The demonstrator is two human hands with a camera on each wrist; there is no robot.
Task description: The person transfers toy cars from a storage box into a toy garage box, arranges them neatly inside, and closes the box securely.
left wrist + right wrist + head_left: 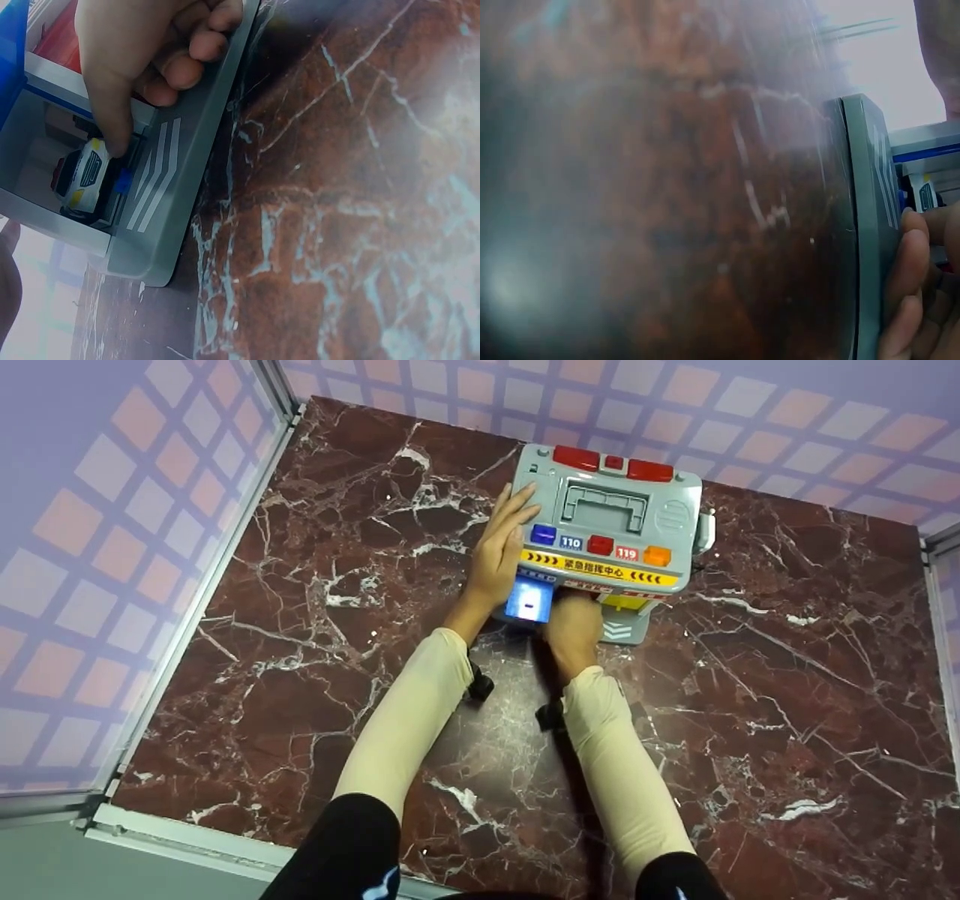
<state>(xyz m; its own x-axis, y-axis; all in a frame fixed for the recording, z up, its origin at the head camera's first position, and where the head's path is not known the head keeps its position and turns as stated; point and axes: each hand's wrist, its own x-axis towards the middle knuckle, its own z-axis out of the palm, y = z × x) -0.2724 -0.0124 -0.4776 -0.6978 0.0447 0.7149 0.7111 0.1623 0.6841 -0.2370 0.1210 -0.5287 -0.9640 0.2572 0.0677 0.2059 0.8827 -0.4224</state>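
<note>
A grey toy emergency-center garage [604,506] with coloured buttons on top stands toward the back. My left hand [499,551] rests along its left side, fingers straight and spread over the top edge. At the garage front is my right hand [576,630], its fingers curled over the grey base and holding nothing. In the left wrist view, the thumb [116,124] points into a bay, its tip at the front end of a small white-and-yellow toy car [90,176]. A blue tab [124,180] lies just ahead of the car. The bay's blue door [529,600] is raised.
The garage stands on a dark red marbled tabletop [750,697]. Checkered panels [105,502] wall the table at the left and back. Another bay with yellow inside [622,602] sits at the garage's front right, and a white piece [706,531] sticks out from its right side.
</note>
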